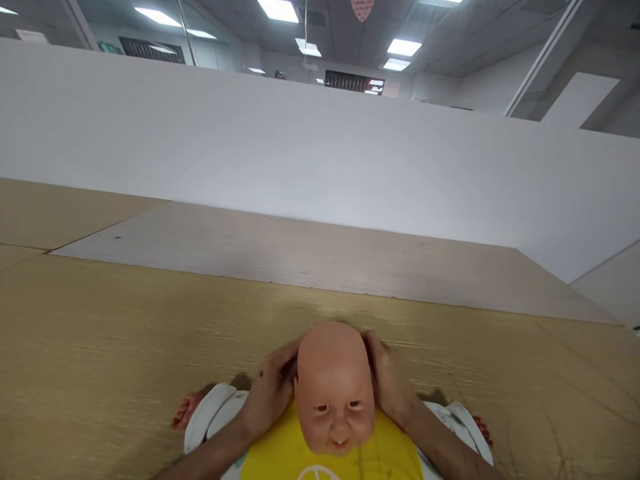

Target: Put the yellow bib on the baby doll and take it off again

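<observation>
A baby doll (336,373) lies face up on the wooden surface, its bald head pointing away from me. It wears a yellow bib (280,443) over white sleeves that spread out to both sides. My left hand (274,387) cups the left side of the doll's head, with the fingers tucked behind it. On the other side my right hand (390,377) cups the head in the same way. The fingertips of both hands are hidden behind the head. The doll's small hands (187,410) poke out of the cuffs. Its lower body is outside the view.
The yellowish wooden tabletop (125,333) stretches to both sides. Behind it runs a paler board strip (300,250), meeting a white partition wall (300,147). Glass panes and lit ceiling lamps (404,47) show above the wall.
</observation>
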A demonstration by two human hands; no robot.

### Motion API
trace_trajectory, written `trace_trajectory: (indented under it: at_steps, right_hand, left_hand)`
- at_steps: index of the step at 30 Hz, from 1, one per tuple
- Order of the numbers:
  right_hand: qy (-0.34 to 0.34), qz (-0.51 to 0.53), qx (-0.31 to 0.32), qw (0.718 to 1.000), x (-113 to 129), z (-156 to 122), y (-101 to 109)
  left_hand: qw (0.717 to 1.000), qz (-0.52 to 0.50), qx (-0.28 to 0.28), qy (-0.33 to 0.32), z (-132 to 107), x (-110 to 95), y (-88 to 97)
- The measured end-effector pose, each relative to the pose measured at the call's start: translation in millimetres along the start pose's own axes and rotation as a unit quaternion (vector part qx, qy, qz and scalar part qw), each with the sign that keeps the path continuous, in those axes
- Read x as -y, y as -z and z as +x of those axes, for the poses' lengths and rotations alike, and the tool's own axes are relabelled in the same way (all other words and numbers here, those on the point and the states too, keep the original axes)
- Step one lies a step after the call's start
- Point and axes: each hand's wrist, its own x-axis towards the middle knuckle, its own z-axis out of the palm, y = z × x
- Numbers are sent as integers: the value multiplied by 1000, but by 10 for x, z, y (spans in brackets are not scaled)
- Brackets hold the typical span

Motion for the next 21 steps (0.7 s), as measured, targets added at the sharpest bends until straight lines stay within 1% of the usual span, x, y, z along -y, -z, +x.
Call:
trace_trajectory:
  at_steps: [3,7,12,17,21]
  right_hand:
    - [-4,-76,43,996,29,-7,29]
    - [-3,-141,62,988,39,12,18]
    - [-19,-155,97,983,9,43,6]
    - [-28,-172,89,981,51,45,32]
    - [-36,-194,106,975,78,70,35]
  left_hand:
    - [999,47,-11,-15,37,38,21]
    - [997,71,0,-11,59,82,13]
    - [995,101,5,-11,57,132,-11]
    - [993,114,1,-26,86,182,-24]
    - [993,111,-1,-32,107,217,-42]
